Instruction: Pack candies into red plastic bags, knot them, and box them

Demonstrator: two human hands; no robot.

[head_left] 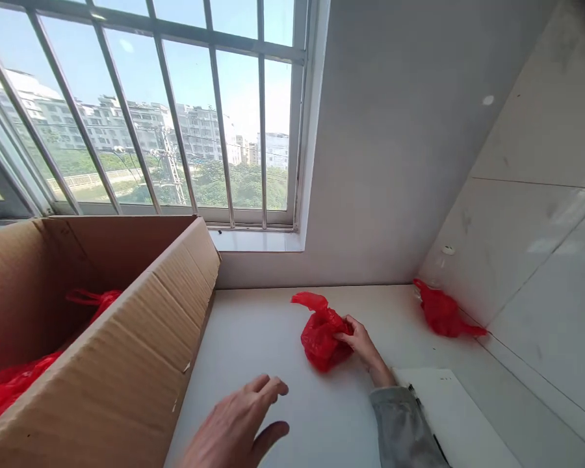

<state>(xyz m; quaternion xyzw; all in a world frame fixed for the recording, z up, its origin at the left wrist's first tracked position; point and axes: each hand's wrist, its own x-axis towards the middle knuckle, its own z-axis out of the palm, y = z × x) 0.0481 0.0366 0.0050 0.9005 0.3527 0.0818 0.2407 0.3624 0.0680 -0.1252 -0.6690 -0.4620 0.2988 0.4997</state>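
A red plastic bag (324, 338), bunched up with a loose end sticking out at its upper left, rests on the white tabletop (253, 325). My right hand (358, 339) pinches this bag at its right side, thumb and fingers closed on the plastic. What the bag contains is hidden. Lower and to the left, my left hand (238, 422) hovers over the tabletop with thumb and fingers apart, holding nothing. It is a short way from the bag and beside the cardboard box (146, 325).
Inside the open box at left lie more red plastic bags (24, 383). Against the tiled wall (541, 279), another red bag (443, 312) sits by a clear bottle (443, 263). A flat white object (453, 409) lies beside my right sleeve. A barred window (175, 117) is behind.
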